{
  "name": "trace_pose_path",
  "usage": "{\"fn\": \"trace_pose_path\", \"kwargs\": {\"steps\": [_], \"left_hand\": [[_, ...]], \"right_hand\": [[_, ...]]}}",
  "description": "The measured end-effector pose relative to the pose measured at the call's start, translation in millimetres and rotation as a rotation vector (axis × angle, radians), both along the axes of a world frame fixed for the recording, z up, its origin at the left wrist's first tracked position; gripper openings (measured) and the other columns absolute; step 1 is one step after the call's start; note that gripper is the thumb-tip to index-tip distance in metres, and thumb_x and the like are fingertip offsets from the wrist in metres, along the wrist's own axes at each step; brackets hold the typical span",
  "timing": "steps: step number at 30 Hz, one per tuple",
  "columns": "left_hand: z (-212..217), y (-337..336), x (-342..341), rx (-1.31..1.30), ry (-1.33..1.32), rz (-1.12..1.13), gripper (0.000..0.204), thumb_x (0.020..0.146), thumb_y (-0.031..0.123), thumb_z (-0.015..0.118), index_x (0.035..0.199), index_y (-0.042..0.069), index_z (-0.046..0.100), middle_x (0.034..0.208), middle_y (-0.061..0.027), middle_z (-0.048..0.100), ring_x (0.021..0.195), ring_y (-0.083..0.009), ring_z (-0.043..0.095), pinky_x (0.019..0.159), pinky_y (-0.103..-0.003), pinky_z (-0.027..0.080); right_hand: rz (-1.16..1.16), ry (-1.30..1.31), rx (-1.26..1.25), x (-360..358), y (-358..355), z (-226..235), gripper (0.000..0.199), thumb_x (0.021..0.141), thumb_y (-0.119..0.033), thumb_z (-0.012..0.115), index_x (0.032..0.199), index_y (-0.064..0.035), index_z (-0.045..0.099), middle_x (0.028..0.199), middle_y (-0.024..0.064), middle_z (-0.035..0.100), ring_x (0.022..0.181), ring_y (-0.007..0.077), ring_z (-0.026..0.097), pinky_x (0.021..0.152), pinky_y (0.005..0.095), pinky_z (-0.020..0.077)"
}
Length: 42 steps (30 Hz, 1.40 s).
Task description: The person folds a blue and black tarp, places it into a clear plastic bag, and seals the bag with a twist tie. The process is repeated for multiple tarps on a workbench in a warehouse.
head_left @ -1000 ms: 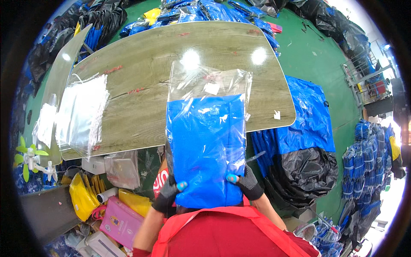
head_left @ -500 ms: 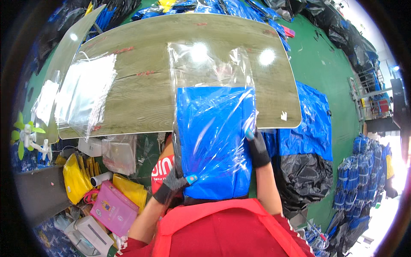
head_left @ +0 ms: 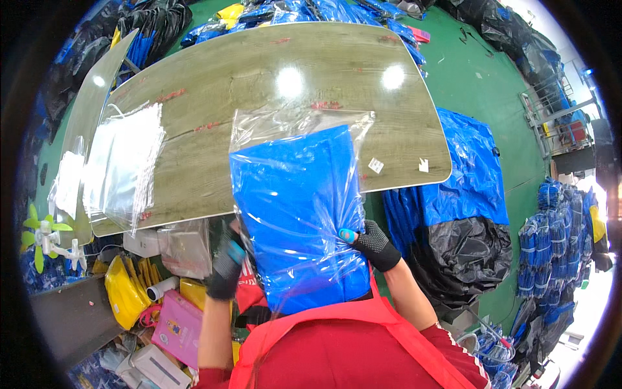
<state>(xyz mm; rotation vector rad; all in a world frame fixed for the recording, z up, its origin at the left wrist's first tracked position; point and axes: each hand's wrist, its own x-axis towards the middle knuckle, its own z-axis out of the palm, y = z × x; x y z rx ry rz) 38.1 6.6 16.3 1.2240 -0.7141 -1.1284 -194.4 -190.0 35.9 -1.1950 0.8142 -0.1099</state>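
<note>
Showing nearest, on the near side of the table (head_left: 220, 162), a red apron (head_left: 337, 343) lies over a dark red shirt (head_left: 343, 366). Just ahead of it is the packet (head_left: 301, 220), a folded blue sheet in a clear bag; it slants across the table's near edge, its upper end over the top and its lower end short of it.

Short of that same edge, the gloved right hand (head_left: 376, 245) pinches the packet's right side, thumb on top and fingers closed around behind. The gloved left hand (head_left: 227, 266) is blurred beside the packet's left side; whether it grips anything is unclear.

Short of the table's left part are a pink bag (head_left: 178, 327) and, a little farther, yellow bags (head_left: 126, 292). A green-bladed fan (head_left: 48, 236) stands off its near left corner. On the table, clear bags (head_left: 123, 162) are stacked at the left and two white slips (head_left: 376, 165) lie toward the right. Right of the table rests a blue-and-black heap (head_left: 463, 194); farther right, tied blue bundles (head_left: 551, 240). Beyond its far edge, blue packs (head_left: 298, 13) lie on the green floor (head_left: 483, 78).
</note>
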Motion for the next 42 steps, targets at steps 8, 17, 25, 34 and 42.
{"fn": "trace_pose_path", "kwargs": {"steps": [8, 17, 25, 34, 42], "left_hand": [[-9, 10, -38, 0.229, 0.170, -0.061, 0.108, 0.070, 0.044, 0.081, 0.150, 0.005, 0.018, 0.144, -0.0120, 0.039, 0.133, -0.0254, 0.036, 0.110, -0.038, 0.030], [-36, 55, -42, 0.323, 0.184, 0.164, 0.070, 0.083, 0.037, 0.073, 0.137, 0.004, 0.042, 0.128, -0.0116, 0.055, 0.114, -0.0256, 0.054, 0.095, -0.037, 0.045], [16, -6, 13, 0.136, 0.087, -0.034, 0.059, 0.095, 0.027, 0.057, 0.145, 0.008, 0.034, 0.139, -0.0089, 0.046, 0.121, -0.0180, 0.048, 0.100, -0.034, 0.042], [-13, 4, 1, 0.231, 0.029, -0.174, 0.082, 0.084, 0.025, 0.069, 0.147, 0.004, 0.022, 0.144, -0.0119, 0.040, 0.127, -0.0235, 0.044, 0.105, -0.039, 0.036], [-12, 0, -22, 0.259, 0.364, 0.008, 0.076, 0.081, 0.038, 0.073, 0.140, 0.005, 0.039, 0.129, -0.0098, 0.055, 0.115, -0.0215, 0.052, 0.097, -0.036, 0.042]], "right_hand": [[-0.231, -0.172, 0.066, 6, -19, -15, 0.068, 0.081, -0.038, 0.072, 0.133, -0.0014, 0.045, 0.122, 0.0114, 0.057, 0.109, 0.0200, 0.057, 0.095, 0.0358, 0.0469], [-0.252, -0.246, 0.207, -9, 7, -16, 0.079, 0.081, -0.042, 0.072, 0.141, -0.0051, 0.037, 0.127, 0.0128, 0.055, 0.111, 0.0233, 0.057, 0.093, 0.0372, 0.0487], [0.047, -0.143, 0.183, -33, 7, -19, 0.081, 0.073, -0.039, 0.080, 0.136, -0.0013, 0.044, 0.125, 0.0097, 0.058, 0.112, 0.0212, 0.056, 0.096, 0.0344, 0.0456], [-0.115, -0.156, -0.452, 3, -18, -4, 0.059, 0.079, -0.036, 0.075, 0.122, 0.0004, 0.056, 0.109, 0.0107, 0.064, 0.093, 0.0185, 0.062, 0.090, 0.0363, 0.0474], [-0.323, -0.201, -0.354, 7, -3, 4, 0.057, 0.085, -0.040, 0.070, 0.120, 0.0028, 0.055, 0.105, 0.0129, 0.063, 0.094, 0.0209, 0.062, 0.086, 0.0324, 0.0492]]}}
